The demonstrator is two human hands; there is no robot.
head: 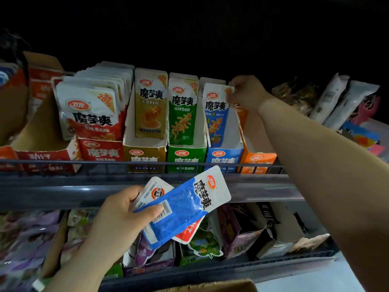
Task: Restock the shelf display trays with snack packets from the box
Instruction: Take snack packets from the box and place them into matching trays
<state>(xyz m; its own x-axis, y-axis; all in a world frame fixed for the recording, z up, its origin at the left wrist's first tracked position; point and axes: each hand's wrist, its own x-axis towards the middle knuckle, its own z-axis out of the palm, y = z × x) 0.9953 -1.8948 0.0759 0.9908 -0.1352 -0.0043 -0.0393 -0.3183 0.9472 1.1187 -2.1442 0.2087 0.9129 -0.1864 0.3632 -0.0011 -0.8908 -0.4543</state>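
Note:
My right hand (247,92) pinches the top right corner of a blue snack packet (216,114) that stands upright in the blue display tray (224,159) on the upper shelf. My left hand (117,216) is below the shelf rail and holds a small fan of packets: a blue one (185,205) on top, a white one (154,191) behind it and a red one (188,230) underneath. The cardboard box's edge (210,286) shows at the bottom of the frame.
On the upper shelf stand a red tray (101,151) full of packets, a yellow-brown tray (144,154) and a green tray (186,155) with one packet visible each, and an orange tray (257,160). A dark wire rail (136,163) fronts them. The lower shelf holds purple and green snack boxes.

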